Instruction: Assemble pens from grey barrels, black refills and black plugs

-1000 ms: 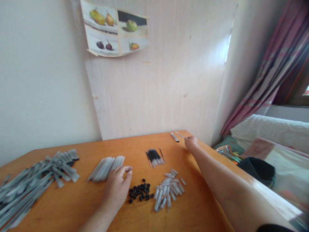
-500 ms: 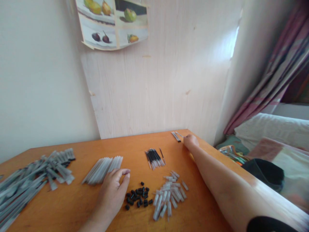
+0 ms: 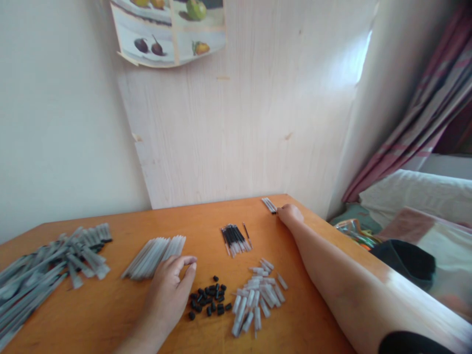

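Note:
My left hand (image 3: pixel 167 290) lies palm down on the orange table (image 3: pixel 206 226) with its fingers loosely apart and nothing in it. Its fingertips are beside a row of clear pen barrels (image 3: pixel 155 250), and a heap of small black caps (image 3: pixel 208 296) lies just right of it. My right arm reaches to the far right corner. There my right hand (image 3: pixel 290 214) is curled, fingertips against the near end of a few assembled pens (image 3: pixel 269 204). I cannot make out whether it grips one.
A bundle of black refills (image 3: pixel 235 238) lies mid-table. Short clear caps (image 3: pixel 256 297) are heaped near the front. A large pile of grey pens (image 3: pixel 47 268) covers the left side. A bed with a black item (image 3: pixel 403 260) stands to the right. A wooden panel backs the table.
The pen that my right hand held out has come down beside the others at the corner. My left hand drew back slightly and its fingers curled. The view tilted downward.

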A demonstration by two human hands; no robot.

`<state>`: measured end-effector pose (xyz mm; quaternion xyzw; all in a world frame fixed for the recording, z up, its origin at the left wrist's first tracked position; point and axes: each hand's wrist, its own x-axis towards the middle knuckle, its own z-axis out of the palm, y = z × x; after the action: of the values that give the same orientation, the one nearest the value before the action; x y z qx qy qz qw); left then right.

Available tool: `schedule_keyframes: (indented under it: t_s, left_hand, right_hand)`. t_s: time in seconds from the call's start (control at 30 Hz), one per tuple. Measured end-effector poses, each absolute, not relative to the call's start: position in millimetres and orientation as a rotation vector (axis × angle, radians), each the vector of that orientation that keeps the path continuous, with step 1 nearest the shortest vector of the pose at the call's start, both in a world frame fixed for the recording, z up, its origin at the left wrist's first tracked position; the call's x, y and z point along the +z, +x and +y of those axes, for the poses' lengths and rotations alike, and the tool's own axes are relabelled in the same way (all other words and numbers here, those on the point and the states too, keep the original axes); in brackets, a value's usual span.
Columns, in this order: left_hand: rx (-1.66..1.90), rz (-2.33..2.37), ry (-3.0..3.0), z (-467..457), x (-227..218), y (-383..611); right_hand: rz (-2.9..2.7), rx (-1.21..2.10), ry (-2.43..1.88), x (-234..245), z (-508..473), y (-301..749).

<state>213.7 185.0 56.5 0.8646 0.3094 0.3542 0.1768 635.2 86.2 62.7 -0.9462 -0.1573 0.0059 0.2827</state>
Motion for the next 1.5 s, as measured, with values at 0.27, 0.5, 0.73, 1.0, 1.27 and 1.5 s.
schedule_keyframes:
  t_s: [0.27,0.5,0.73,1.0,1.27,1.5]
  left_hand:
    - [0.992,0.876,2.462,186,55,213]
    - [0.974,0.888,2.462,186,56,213]
    - [0.966,0.877,2.463,186,57,213]
    - [0.963,0.884,2.471,185,58,213]
    - [0.957,0.888,2.472,184,57,213]
    - [0.960,0.874,2.483,186,55,213]
  right_hand:
    - [-0.500,0.065,-2.507,62,81,647]
    - [-0.523,0.058,-2.531,58,83,652]
    - [-0.684,-0.041,-2.561,60,84,644]
    - [-0.996,-0.096,-2.570,58,97,632]
    - [-1.093,-0.093,-2.608,54,99,630]
    - [-1.084,-0.122,-2.607,52,100,630]
